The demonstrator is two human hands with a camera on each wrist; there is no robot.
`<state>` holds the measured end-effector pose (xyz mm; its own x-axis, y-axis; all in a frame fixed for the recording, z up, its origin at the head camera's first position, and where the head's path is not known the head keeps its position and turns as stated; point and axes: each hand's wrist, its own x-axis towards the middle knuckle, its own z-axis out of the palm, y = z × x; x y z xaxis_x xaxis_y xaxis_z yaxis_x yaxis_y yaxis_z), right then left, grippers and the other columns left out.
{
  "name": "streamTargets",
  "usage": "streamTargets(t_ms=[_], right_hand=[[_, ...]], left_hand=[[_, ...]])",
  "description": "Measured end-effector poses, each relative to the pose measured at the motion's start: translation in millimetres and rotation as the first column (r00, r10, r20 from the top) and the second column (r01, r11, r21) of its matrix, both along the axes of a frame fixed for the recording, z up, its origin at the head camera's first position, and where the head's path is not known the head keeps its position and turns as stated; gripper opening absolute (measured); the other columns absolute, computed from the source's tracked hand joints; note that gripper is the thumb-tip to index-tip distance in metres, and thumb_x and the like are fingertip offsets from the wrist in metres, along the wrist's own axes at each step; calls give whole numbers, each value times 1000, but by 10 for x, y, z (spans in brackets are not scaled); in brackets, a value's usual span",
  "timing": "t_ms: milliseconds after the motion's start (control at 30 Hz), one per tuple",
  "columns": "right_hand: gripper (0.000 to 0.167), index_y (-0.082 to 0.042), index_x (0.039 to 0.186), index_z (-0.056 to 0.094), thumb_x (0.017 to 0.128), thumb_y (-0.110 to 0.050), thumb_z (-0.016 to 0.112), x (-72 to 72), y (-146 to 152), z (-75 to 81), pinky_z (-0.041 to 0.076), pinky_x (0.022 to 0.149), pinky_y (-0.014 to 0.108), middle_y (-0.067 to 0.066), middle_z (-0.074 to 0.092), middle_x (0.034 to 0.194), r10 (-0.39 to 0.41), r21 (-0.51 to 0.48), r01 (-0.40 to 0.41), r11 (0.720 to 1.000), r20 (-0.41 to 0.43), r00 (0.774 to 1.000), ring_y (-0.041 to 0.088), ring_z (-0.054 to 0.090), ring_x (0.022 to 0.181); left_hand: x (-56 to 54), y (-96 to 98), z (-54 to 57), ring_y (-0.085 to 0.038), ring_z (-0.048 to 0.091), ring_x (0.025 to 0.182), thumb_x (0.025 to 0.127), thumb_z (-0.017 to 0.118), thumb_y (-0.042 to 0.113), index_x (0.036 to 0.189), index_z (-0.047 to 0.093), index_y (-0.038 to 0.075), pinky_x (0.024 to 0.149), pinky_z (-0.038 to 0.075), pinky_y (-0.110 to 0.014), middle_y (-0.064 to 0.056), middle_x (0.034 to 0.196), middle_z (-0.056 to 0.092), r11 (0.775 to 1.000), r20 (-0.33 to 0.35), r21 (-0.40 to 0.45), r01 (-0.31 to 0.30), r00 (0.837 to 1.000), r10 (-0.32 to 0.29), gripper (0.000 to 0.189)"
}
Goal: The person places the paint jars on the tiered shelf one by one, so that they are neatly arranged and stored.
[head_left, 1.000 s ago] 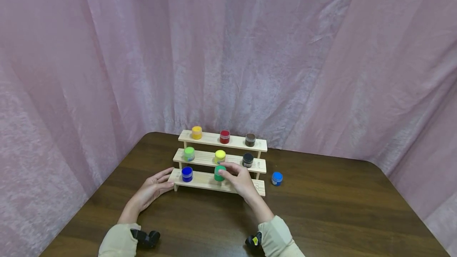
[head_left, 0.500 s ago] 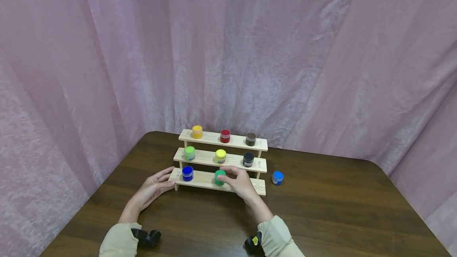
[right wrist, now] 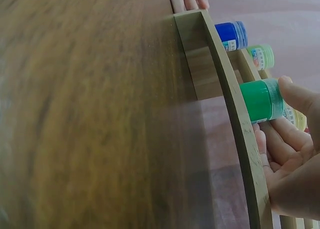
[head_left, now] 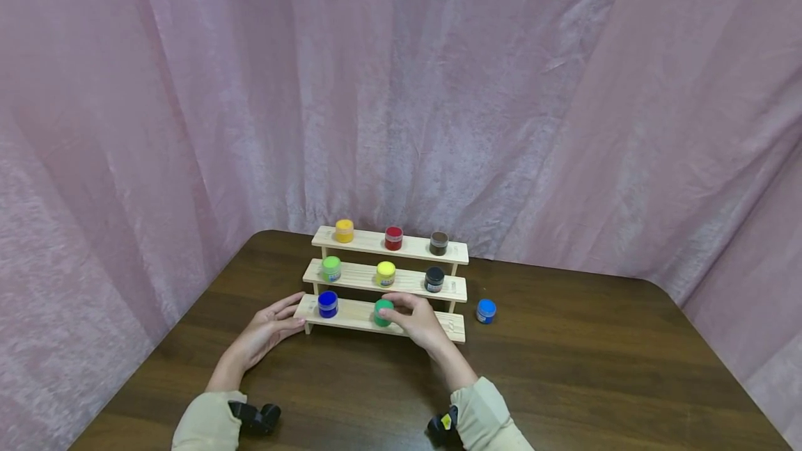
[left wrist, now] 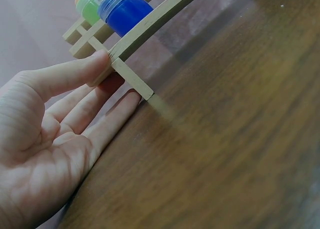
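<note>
A three-step wooden rack [head_left: 360, 317] stands on the table with small paint jars on its shelves. My right hand [head_left: 418, 322] pinches a green paint jar [head_left: 383, 313] between thumb and fingers. That green jar [right wrist: 260, 100] sits upright on the lowest shelf, around its middle. At the rack's left end, my left hand [head_left: 268, 331] holds the lowest shelf. In the left wrist view, the thumb of the left hand [left wrist: 55, 124] presses the shelf's end while the other fingers lie underneath and behind. A dark blue jar [head_left: 328, 304] stands left of the green one.
Light green [head_left: 331, 268], yellow [head_left: 385, 274] and black [head_left: 434, 279] jars stand on the middle shelf. Orange-yellow [head_left: 344, 231], red [head_left: 393, 238] and brown [head_left: 438, 243] ones occupy the top. A blue jar [head_left: 485, 311] stands on the table [head_left: 595, 360] right of the rack. Pink curtain [head_left: 401, 89] hangs behind.
My right hand has lowered the green jar slightly onto the lowest shelf and still holds it. The left hand stays at the rack's end.
</note>
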<state>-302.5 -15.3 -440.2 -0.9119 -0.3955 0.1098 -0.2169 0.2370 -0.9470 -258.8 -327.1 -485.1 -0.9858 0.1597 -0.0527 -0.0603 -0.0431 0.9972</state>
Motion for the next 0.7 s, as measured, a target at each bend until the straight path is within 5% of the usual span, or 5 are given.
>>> streamTargets(t_ms=[233,700], right_hand=[[36,0,121,66,90,-18,70,-5,9,-26,49,77,19,20,69,112,15,-7,-15,1000,-2,1000,10,62,92],[38,2,126,62,96,-21,63,14,35,0,50,80,21,21,66,119,27,-13,-27,1000,9,1000,19,64,101]], left_hand=[[-5,-3,-2,0,63,107,94,60,5,155,15,0,96,52,-18,-25,150,37,1000,3,4,-2,1000,2,76],[-2,-2,-9,0,63,107,94,61,7,156,16,1,96,52,-19,-21,148,39,1000,2,-15,-1,1000,1,77]])
